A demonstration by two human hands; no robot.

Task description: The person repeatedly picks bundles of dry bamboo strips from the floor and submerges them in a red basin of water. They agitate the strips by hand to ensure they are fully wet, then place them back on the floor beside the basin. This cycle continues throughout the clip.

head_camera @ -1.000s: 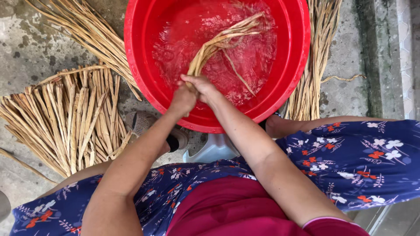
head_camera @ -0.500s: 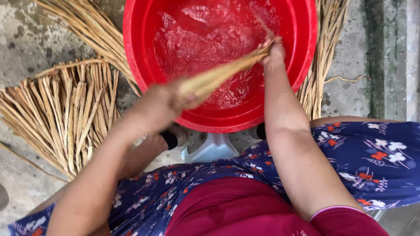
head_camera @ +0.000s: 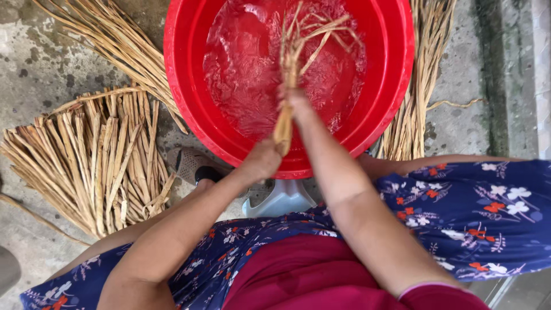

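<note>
The left hand is closed around the near end of a bundle of dry straw strips, just at the front rim of the red basin. The right hand is clamped on the same bundle a little farther up. The long axis of the bundle runs almost straight away from the person. Its loose ends fan out above the water in the basin. More strips lie on the concrete floor on the left.
</note>
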